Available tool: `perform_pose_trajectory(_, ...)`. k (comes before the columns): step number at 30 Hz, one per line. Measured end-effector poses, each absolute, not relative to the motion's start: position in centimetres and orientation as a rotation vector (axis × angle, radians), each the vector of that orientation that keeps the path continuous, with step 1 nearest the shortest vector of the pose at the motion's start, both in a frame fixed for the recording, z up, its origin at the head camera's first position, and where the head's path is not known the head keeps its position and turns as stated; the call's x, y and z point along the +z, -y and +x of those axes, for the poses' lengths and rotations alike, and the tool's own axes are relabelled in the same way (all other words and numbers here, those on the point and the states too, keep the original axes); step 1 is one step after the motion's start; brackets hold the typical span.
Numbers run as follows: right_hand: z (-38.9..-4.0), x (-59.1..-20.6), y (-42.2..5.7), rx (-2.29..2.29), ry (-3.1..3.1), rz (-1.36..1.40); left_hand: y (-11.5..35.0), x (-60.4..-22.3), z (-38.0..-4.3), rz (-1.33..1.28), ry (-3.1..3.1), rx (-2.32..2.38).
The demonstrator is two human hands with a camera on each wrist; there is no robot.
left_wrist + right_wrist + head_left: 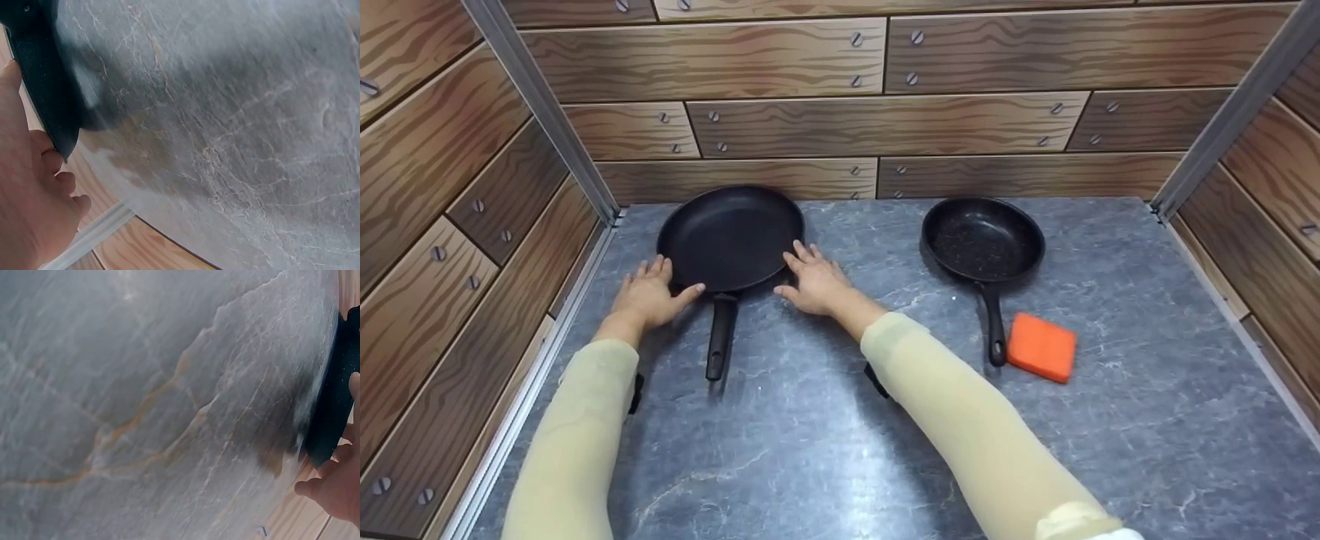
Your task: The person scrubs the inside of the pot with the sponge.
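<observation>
A large black frying pan (731, 236) lies on the grey marbled surface at the left, its handle (721, 337) pointing toward me. My left hand (649, 295) is at the pan's left rim with fingers spread and thumb stretched toward the handle. On the other side, my right hand (816, 281) has its fingertips at the lower right rim, fingers extended. In the left wrist view the thumb and fingers lie along the dark side wall (48, 84) of the pan. The right wrist view likewise has fingers against the pan's wall (333, 394).
A smaller black frying pan (982, 240) stands at the right, its handle toward me. Beside that handle lies an orange sponge-like block (1041, 347). Wood-patterned panels (780, 127) close off the back and both sides, with metal rails at the corners.
</observation>
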State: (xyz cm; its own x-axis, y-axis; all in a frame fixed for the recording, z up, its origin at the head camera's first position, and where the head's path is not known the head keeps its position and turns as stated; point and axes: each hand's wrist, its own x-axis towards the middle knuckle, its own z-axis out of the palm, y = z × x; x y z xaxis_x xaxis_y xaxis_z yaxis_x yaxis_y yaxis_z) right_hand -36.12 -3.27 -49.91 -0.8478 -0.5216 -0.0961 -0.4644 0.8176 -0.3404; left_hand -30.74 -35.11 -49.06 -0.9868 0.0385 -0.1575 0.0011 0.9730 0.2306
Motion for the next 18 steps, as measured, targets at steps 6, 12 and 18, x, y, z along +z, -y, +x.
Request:
perform_pose_trajectory(6,-36.0,-50.2,2.9,-0.458,-2.826,-0.769,34.8,-48.8,-30.4,0.04,-2.952,0.334)
perform_pose_trajectory(12,-35.6,-50.3,2.1,-0.502,-2.859,-0.786,34.2,-48.7,-29.9,0.062,-2.98,0.322)
perform_pose_trajectory(18,-35.3,-50.7,1.6,-0.533,-2.922,-0.766,33.6,-49.1,-29.7,0.076,-2.987,0.313)
